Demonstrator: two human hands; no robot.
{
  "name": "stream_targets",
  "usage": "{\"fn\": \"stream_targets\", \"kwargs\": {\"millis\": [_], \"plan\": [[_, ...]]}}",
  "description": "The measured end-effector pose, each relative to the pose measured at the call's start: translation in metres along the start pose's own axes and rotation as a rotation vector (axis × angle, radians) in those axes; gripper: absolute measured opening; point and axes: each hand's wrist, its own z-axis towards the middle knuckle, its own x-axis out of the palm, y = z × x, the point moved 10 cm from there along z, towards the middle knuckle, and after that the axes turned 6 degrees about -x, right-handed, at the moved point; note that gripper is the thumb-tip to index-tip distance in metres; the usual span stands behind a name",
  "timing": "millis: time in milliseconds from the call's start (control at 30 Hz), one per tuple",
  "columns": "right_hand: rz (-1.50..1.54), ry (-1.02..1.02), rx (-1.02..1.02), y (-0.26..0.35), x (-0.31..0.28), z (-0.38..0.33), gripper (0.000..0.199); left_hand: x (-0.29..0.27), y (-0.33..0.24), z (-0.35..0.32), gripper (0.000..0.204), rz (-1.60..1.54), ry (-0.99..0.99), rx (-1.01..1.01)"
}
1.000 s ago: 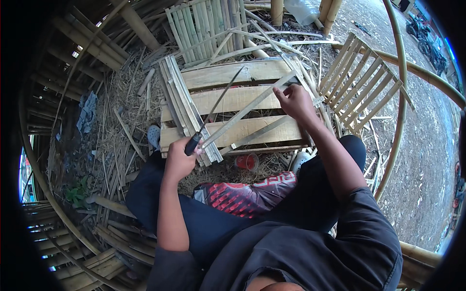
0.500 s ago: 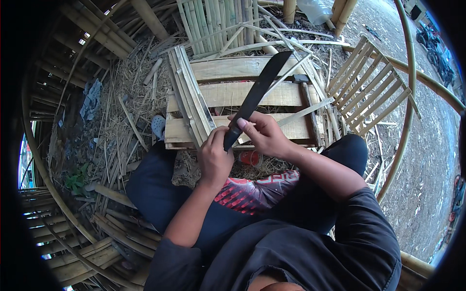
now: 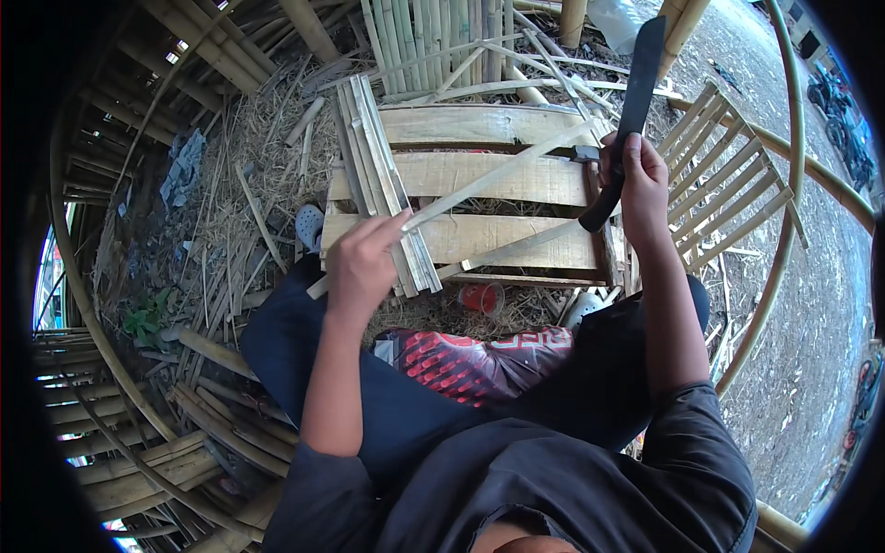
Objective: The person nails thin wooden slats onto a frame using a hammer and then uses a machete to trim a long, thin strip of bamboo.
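Observation:
My left hand (image 3: 364, 263) is closed on a long pale bamboo strip (image 3: 502, 173), which slants up to the right above a low wooden slat bench (image 3: 498, 175). The strip's short end pokes out below my wrist. At the right of the bench, my right hand (image 3: 643, 189) grips a machete (image 3: 643, 78) by its dark curved handle, the broad blade pointing up and away. A bundle of bamboo strips (image 3: 378, 175) lies along the bench's left side, beside my left hand. Another strip (image 3: 525, 246) rests across the near slats, close to the machete's handle end.
A hammer (image 3: 584, 153) lies at the bench's right edge. Beyond it leans a slatted bamboo panel (image 3: 728, 175). A red cup (image 3: 481, 297) stands under the near edge. Bamboo poles and scraps litter the ground at left; a curved pole (image 3: 795, 184) arches at right.
My hands have parted. The machete has moved right and up in my right hand alone, while my left hand has shifted left and now holds a bamboo strip.

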Motion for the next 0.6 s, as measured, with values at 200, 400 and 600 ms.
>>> {"fn": "stream_targets", "kwargs": {"millis": [200,400,600], "plan": [[-0.040,-0.048,0.187,-0.011,-0.022,0.001,0.034,-0.008,0.094,0.008,0.038,-0.023,0.153,-0.138],[-0.326,0.063,0.234,-0.012,-0.020,0.005,0.027,0.019,0.142,0.001,0.031,0.133,0.157,-0.186],[-0.764,0.179,-0.035,0.011,-0.032,0.029,0.030,0.065,0.037,0.039,0.043,0.110,0.079,0.077]]}}
